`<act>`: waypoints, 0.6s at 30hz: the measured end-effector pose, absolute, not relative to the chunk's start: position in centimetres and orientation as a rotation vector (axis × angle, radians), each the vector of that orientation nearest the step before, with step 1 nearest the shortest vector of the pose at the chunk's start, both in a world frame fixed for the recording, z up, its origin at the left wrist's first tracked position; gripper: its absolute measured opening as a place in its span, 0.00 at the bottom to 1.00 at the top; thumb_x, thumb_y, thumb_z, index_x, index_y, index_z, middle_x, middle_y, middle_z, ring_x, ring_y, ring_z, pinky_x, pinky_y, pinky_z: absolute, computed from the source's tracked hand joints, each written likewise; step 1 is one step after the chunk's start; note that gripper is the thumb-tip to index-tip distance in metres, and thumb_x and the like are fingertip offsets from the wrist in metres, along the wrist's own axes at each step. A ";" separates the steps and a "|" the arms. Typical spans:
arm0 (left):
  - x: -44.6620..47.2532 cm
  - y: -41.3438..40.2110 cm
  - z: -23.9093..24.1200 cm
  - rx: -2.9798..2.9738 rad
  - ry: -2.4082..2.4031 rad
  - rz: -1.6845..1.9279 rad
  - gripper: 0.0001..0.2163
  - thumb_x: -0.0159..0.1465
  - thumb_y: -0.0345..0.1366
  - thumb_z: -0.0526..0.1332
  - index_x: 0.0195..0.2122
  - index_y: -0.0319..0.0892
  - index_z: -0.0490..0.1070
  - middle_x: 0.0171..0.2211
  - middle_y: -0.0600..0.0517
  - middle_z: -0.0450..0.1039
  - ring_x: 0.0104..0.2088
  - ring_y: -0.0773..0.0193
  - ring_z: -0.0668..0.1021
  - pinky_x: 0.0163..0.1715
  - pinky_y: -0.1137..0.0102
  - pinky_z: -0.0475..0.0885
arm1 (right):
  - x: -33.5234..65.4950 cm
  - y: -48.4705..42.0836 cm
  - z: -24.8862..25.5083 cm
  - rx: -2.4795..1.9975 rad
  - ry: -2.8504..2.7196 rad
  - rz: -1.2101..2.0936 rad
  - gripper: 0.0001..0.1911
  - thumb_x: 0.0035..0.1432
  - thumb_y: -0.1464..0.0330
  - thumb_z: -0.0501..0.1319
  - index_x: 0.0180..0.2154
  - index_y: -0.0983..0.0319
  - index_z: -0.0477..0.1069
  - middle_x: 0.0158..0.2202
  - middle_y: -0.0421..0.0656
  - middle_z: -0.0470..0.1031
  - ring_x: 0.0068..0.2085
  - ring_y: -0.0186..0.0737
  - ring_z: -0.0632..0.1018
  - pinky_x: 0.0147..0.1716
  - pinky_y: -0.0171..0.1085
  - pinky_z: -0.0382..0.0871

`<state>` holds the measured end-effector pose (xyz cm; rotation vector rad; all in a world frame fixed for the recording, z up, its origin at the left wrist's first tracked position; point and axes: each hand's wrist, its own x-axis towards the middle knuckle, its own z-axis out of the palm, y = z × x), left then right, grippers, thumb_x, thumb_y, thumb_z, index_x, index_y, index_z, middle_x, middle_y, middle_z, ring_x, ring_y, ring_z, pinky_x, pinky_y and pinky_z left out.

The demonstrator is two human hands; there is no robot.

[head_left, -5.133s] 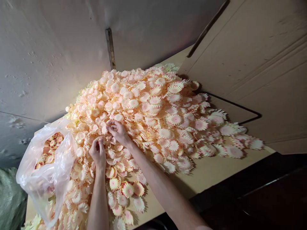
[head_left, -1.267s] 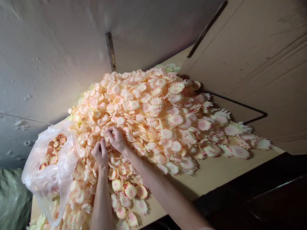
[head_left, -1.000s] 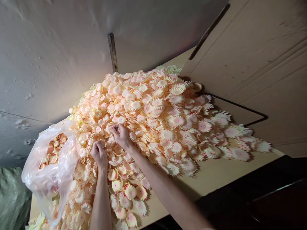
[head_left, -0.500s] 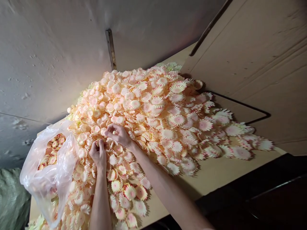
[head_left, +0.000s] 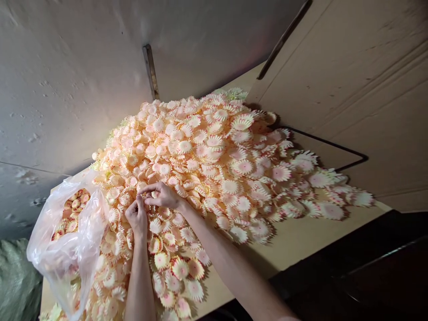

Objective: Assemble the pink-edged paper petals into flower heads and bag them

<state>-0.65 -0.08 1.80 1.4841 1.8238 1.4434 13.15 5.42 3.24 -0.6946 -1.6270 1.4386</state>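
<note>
Cream discs (head_left: 242, 167), many pink at the centre with notched, red-tipped rims, lie heaped on the tabletop (head_left: 301, 236). From my remote feed I see left hand (head_left: 136, 218) and right hand (head_left: 163, 197) close together over them, fingers bent (whether they grip one, I cannot tell).

The head-worn camera is looking forward and down from above the person's bare left hand (head_left: 136, 218) and bare right hand (head_left: 164, 196) — sitting near them — and is facing a scuffed grey wall (head_left: 67, 67) beyond the heap of frilled, pink-and-cream discs (head_left: 214, 166).
</note>
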 end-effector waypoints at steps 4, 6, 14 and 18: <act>-0.8 0.1 1.5 1.518 1.803 1.436 0.27 0.65 0.54 0.51 0.16 0.40 0.57 0.16 0.57 0.50 0.20 0.72 0.55 0.21 0.72 0.50 | 12.6 5.5 3.0 -0.740 -1.581 1.408 0.10 0.49 0.67 0.65 0.33 0.66 0.80 0.28 0.43 0.78 0.28 0.35 0.73 0.28 0.32 0.63; -0.7 0.2 1.5 1.552 1.741 1.422 0.25 0.65 0.54 0.54 0.18 0.40 0.59 0.17 0.57 0.53 0.20 0.71 0.57 0.21 0.73 0.52 | 12.4 5.7 2.8 -0.761 -1.515 1.377 0.10 0.50 0.65 0.65 0.30 0.66 0.79 0.28 0.44 0.79 0.30 0.36 0.75 0.30 0.34 0.65; -0.5 0.2 1.6 1.659 1.689 1.315 0.19 0.64 0.45 0.59 0.21 0.41 0.58 0.19 0.58 0.53 0.21 0.72 0.58 0.22 0.74 0.54 | 11.6 6.3 1.7 -0.890 -1.319 1.259 0.11 0.54 0.62 0.62 0.32 0.64 0.73 0.30 0.43 0.76 0.31 0.36 0.74 0.34 0.35 0.67; -0.4 0.2 1.9 1.692 1.669 1.334 0.19 0.66 0.44 0.56 0.21 0.41 0.56 0.19 0.58 0.53 0.21 0.71 0.58 0.23 0.73 0.55 | 11.3 6.0 1.9 -0.922 -1.254 1.247 0.12 0.55 0.60 0.61 0.32 0.63 0.71 0.29 0.41 0.73 0.31 0.35 0.71 0.32 0.35 0.65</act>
